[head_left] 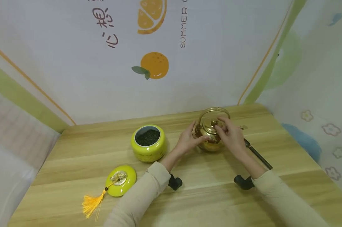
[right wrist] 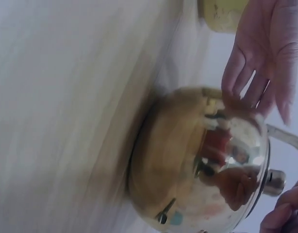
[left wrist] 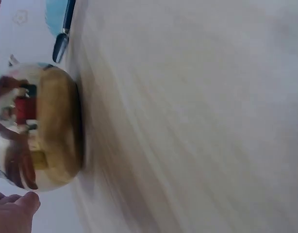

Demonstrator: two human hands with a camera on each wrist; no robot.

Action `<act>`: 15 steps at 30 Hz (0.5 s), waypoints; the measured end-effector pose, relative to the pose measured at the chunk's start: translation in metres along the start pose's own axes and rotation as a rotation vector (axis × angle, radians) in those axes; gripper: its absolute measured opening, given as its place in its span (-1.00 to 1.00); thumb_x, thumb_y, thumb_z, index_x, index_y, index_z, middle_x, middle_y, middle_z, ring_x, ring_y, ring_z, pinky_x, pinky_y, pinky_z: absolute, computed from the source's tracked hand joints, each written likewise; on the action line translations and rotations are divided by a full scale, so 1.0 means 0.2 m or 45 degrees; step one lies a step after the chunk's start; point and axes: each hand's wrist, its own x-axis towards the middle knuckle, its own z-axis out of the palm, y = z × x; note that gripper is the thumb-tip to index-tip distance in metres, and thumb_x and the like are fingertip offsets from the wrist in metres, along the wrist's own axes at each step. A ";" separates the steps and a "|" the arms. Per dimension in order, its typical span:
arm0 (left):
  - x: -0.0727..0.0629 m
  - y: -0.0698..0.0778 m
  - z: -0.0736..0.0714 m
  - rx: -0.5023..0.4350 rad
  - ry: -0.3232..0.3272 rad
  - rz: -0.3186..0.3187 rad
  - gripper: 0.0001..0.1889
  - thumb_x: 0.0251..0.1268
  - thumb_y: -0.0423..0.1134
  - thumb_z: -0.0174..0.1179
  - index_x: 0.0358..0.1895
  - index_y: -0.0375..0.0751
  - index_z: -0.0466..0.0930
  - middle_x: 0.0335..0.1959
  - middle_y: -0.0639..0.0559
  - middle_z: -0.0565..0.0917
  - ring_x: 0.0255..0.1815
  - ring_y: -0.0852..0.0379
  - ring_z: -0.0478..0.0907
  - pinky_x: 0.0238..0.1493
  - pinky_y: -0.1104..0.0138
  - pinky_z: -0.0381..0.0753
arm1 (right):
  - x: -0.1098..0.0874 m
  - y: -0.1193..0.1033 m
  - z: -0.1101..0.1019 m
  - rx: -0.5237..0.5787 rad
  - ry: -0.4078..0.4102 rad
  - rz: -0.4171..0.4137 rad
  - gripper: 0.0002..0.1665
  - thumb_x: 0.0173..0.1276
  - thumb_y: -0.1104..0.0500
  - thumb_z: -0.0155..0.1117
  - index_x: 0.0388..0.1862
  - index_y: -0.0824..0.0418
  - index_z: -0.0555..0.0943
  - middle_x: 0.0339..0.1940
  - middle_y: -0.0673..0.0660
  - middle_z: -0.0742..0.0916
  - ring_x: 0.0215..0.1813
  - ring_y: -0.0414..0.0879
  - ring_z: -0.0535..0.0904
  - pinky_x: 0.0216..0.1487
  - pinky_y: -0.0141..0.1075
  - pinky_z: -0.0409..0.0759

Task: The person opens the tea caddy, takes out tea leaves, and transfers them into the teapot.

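A shiny gold teapot (head_left: 210, 143) with an arched handle stands upright on the wooden table, its lid on and a small knob (right wrist: 274, 182) on top. My left hand (head_left: 188, 140) rests at the teapot's left side, thumb and fingers spread around it. In the right wrist view, that same left hand (right wrist: 260, 58) shows with long, nearly straight fingers against the gold wall. My right hand (head_left: 230, 135) is over the lid, thumb and forefinger apart and right beside the knob. In the right wrist view, the right fingers (right wrist: 285, 213) are bent just short of it.
Left of the teapot stands a yellow-green jar (head_left: 142, 153) holding dark loose tea leaves. Its lid (head_left: 112, 189), with an orange tassel (head_left: 92, 203), lies nearer the front left. A dark, slim-handled scoop (head_left: 258, 154) lies right of the teapot. A printed cloth wall (head_left: 205, 78) rises behind the table.
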 end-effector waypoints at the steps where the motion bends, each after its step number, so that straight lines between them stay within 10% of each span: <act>1: -0.02 0.00 -0.01 -0.005 0.001 0.004 -0.08 0.14 0.05 0.31 0.47 -0.20 0.01 0.43 -0.17 0.21 0.42 -0.09 0.19 0.36 0.10 0.27 | -0.01 -0.01 0.00 0.030 0.023 -0.019 -0.62 0.26 0.38 0.25 0.07 0.43 0.51 -0.69 0.12 0.56 -0.71 -0.34 0.26 -0.74 -0.48 0.24; 7: -0.22 0.01 -0.09 -0.130 -0.105 0.053 -0.17 0.23 -0.10 0.26 0.45 -0.34 0.02 0.44 -0.19 0.17 0.42 -0.09 0.19 0.34 0.18 0.30 | -0.02 -0.07 0.05 0.216 0.066 -0.159 -0.73 0.21 0.49 0.22 -0.08 0.48 0.56 -0.68 0.16 0.61 -0.68 -0.39 0.30 -0.70 -0.59 0.26; 15: -0.55 -0.09 -0.24 -0.260 -0.292 0.088 -0.35 0.30 -0.24 0.19 0.38 -0.39 0.17 0.27 -0.28 0.42 0.30 -0.15 0.37 0.30 0.14 0.36 | -0.03 -0.19 0.18 0.302 -0.156 -0.115 -0.75 0.25 0.44 0.22 -0.07 0.42 0.58 -0.64 0.06 0.59 -0.65 -0.35 0.30 -0.68 -0.50 0.31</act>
